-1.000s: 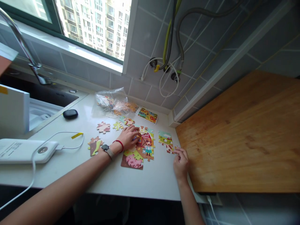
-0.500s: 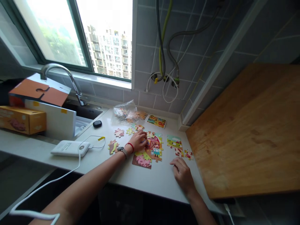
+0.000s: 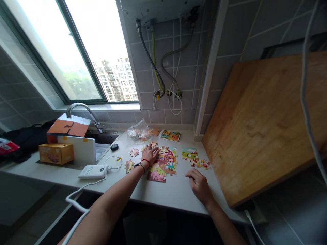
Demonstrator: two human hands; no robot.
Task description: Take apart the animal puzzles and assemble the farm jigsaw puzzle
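My left hand [image 3: 150, 154] lies with its fingers spread at the upper left edge of a partly joined puzzle [image 3: 167, 162] with a red barn, a farmer and pink pigs. Its fingertips are near a loose piece at the top. My right hand [image 3: 199, 183] rests on the counter, curled, to the lower right of the puzzle; nothing shows in it. Above it are a small joined section [image 3: 189, 153] with green fields and a red-and-white piece [image 3: 205, 164]. Loose pieces lie left of my left hand, among them a pink one [image 3: 134, 152] and a green-brown one [image 3: 129, 166].
A picture card [image 3: 170, 135] and a clear bag of pieces [image 3: 138, 132] lie at the back. A white power bank [image 3: 92, 172] with a cable, a black case [image 3: 114, 147] and an orange box [image 3: 56, 153] are on the left. A wooden board [image 3: 268, 129] leans on the right.
The camera view has tilted and shifted. My left hand's fingers are more spread and slightly further left on the puzzle. My right hand has stayed in about the same place.
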